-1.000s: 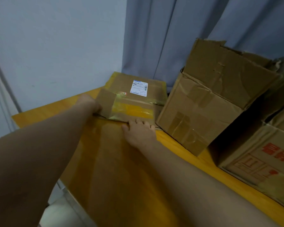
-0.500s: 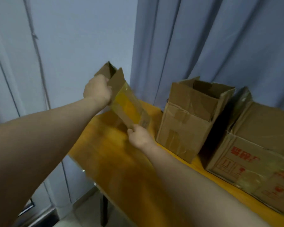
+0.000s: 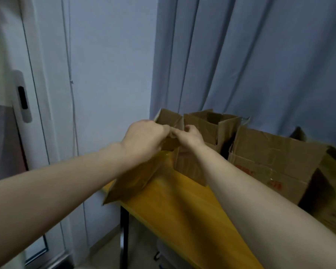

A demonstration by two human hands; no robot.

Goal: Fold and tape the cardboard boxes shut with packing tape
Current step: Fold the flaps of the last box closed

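At frame centre, the left hand (image 3: 145, 138) and right hand (image 3: 190, 137) met, fingers pinching the top edge of a flattened cardboard box (image 3: 140, 177) held above the yellow desk (image 3: 175, 210). Its far flap (image 3: 169, 118) rose behind them. The forearms hid the lower part of an open box (image 3: 208, 127); motion blur smeared the red print on a larger box (image 3: 279, 158) at right.

Taking the table (image 3: 182, 206) as ref: near strip of top is lying bare, so hands can pass there. Open box (image 3: 208, 131) and printed box (image 3: 275, 158) are blocking the far/right side, w/ curtain (image 3: 241, 55) hanging right behind them. Left of table edge, air is staying open down to the floor.
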